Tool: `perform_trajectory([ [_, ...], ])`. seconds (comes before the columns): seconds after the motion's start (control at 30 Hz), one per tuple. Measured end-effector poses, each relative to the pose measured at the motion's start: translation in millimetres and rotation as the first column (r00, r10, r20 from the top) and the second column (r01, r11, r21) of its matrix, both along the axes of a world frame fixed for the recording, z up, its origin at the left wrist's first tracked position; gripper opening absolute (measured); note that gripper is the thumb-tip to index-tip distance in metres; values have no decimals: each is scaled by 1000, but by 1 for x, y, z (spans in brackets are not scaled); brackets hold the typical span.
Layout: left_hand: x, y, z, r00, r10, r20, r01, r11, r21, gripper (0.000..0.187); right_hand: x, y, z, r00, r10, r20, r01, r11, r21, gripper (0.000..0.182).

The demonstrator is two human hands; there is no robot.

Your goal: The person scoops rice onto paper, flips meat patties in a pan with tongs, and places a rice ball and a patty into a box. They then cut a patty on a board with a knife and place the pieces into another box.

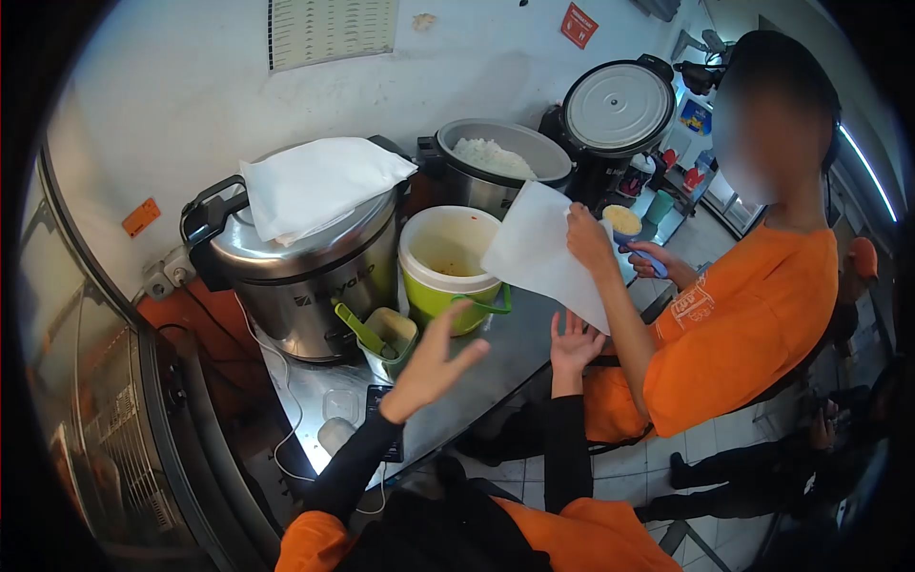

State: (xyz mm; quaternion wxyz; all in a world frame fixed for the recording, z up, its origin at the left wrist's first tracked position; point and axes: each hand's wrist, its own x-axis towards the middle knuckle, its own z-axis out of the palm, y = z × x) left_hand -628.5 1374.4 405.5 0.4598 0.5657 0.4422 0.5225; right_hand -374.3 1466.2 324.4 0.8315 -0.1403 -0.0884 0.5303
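1. A white paper sheet [534,238] hung tilted above the bench's edge, gripped by a co-worker's hand [589,236].
2. The person's right hand [575,348] was at the sheet's lower edge, palm turned up, fingers loosely apart; whether they touched the paper could not be told.
3. The left hand [434,367] was raised over the bench [515,348], fingers spread and holding nothing.
4. The co-worker's other hand [679,271] held the blue handle [650,264] of a scoop with yellowish contents.
5. Beyond the left hand stood a green-and-white bucket [437,301] and, just beside it, a small container [404,329] with a green handle [356,326] sticking out.
6. Behind these, a large silver cooker [310,296] carried more white paper [329,181] on its lid.
7. Farther along, an uncovered cooker held white rice [491,157].
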Motion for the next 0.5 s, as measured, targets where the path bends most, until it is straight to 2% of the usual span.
perform_trajectory([
  [0.03, 11, 2, -6, 964, -26, -264, 70, 985, 158, 53, 9, 0, -11, 1000, 13, -27, -18, 986, -166, 47],
  [0.07, 17, 2, -10, 861, -9, -509, 180, 941, 287, 51, 16, 0, -25, 998, 21, -57, -39, 944, -328, 48],
  [0.1, 20, -4, -10, 860, -15, -511, 185, 941, 285, 51, 23, 1, -41, 998, 16, -59, -34, 944, -330, 48],
  [0.17, 20, -18, -9, 797, -162, -581, 219, 975, 29, 44, 35, 4, -66, 955, 89, -282, -230, 822, -520, 50],
  [0.2, 17, -23, -15, 798, -164, -580, 220, 975, 26, 44, 36, 0, -72, 956, 88, -281, -230, 821, -523, 50],
  [0.27, 0, -34, -31, 816, -258, -517, 193, 965, -177, 37, 30, -7, -86, 976, 70, -205, -191, 723, -664, 45],
  [0.4, -37, -65, -42, 808, -179, -561, 12, 957, -289, 32, 22, -45, -97, 961, 131, -243, -262, 715, -649, 38],
  [0.43, -49, -74, -48, 809, -179, -560, 8, 956, -294, 32, 19, -59, -96, 947, 178, -269, -313, 704, -638, 35],
  [0.5, -66, -91, -56, 850, -22, -526, -172, 933, -317, 31, 15, -76, -95, 928, 225, -296, -367, 683, -632, 32],
])
